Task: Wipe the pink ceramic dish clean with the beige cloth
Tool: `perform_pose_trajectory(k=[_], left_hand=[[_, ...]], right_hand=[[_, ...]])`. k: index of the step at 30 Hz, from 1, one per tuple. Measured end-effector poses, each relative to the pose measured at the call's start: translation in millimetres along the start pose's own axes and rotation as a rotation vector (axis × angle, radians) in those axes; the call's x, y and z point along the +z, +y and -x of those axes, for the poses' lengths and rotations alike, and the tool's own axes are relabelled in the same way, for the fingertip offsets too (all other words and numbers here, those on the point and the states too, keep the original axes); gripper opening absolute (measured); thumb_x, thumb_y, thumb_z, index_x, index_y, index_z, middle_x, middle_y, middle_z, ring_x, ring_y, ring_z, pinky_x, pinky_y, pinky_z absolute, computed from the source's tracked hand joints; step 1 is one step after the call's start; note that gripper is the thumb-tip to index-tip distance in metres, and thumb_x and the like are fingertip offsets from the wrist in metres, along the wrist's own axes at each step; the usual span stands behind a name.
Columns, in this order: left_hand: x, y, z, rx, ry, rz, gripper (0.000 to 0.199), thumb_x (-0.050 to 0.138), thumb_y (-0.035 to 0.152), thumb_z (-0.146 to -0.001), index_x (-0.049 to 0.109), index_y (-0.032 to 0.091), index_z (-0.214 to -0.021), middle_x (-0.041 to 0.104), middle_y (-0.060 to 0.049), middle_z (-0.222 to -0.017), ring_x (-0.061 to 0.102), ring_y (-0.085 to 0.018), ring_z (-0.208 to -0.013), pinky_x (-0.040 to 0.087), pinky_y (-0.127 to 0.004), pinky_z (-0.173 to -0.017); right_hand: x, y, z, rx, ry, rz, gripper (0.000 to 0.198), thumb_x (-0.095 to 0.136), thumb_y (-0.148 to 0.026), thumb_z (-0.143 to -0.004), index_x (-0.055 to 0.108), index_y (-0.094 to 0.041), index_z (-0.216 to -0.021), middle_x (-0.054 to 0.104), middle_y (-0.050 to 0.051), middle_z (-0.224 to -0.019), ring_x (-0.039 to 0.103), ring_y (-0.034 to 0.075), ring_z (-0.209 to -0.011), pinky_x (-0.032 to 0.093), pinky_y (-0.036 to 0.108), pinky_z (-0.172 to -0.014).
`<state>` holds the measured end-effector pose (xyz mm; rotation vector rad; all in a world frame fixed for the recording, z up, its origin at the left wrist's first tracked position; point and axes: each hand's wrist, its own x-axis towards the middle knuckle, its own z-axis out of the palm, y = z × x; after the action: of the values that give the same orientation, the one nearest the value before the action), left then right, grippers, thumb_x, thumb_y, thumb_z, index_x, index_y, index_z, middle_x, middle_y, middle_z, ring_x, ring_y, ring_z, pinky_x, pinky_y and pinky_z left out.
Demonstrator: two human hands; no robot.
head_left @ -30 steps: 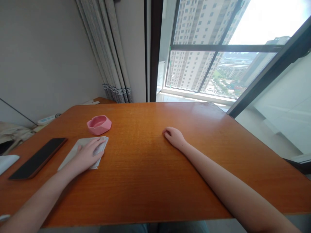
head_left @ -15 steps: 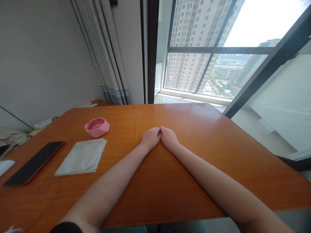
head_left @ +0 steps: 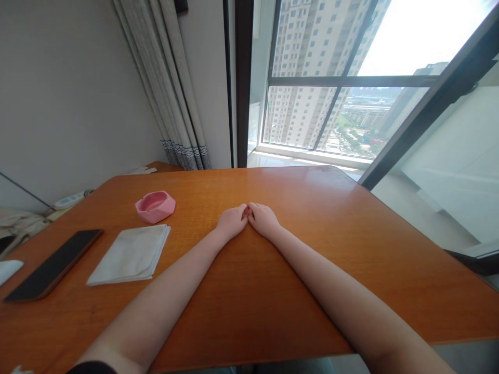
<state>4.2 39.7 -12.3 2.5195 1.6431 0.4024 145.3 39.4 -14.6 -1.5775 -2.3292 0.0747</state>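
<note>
My left hand (head_left: 232,220) and my right hand (head_left: 263,219) rest together on the wooden table (head_left: 319,228), their fingertip ends touching. Both are closed, with fingers curled inward and partly hidden under the knuckles. No object shows in either one. To the left of my hands is a pink angular ashtray (head_left: 155,206). In front of it lies a folded white cloth (head_left: 128,254), the nearest thing to my left forearm.
A flat black slab with a brown edge (head_left: 54,265) lies at the left, beside a partly visible white object (head_left: 8,270). A power strip (head_left: 72,198) sits past the table's left edge. Behind are a grey curtain (head_left: 167,88) and a large window (head_left: 331,114).
Both hands have shifted slightly left over the table, still touching each other. A small gap between the curled fingers shows more now. The objects have not moved on the table.
</note>
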Motion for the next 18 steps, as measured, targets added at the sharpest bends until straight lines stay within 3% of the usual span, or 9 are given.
perform_pose_trajectory(k=[18], left_hand=[[-1.0,3.4,0.5,0.008,0.006,0.013,0.027,0.032,0.033,-0.092,0.054,0.021,-0.101,0.068,-0.008,-0.094,0.064,-0.022,-0.085,0.044,-0.031,-0.072]], right_hand=[[-0.7,0.4,-1.1,0.019,-0.006,-0.015,0.017,0.04,-0.02,-0.088,0.056,-0.02,-0.094,0.067,0.005,-0.095,0.06,0.018,-0.086,0.037,0.026,-0.074]])
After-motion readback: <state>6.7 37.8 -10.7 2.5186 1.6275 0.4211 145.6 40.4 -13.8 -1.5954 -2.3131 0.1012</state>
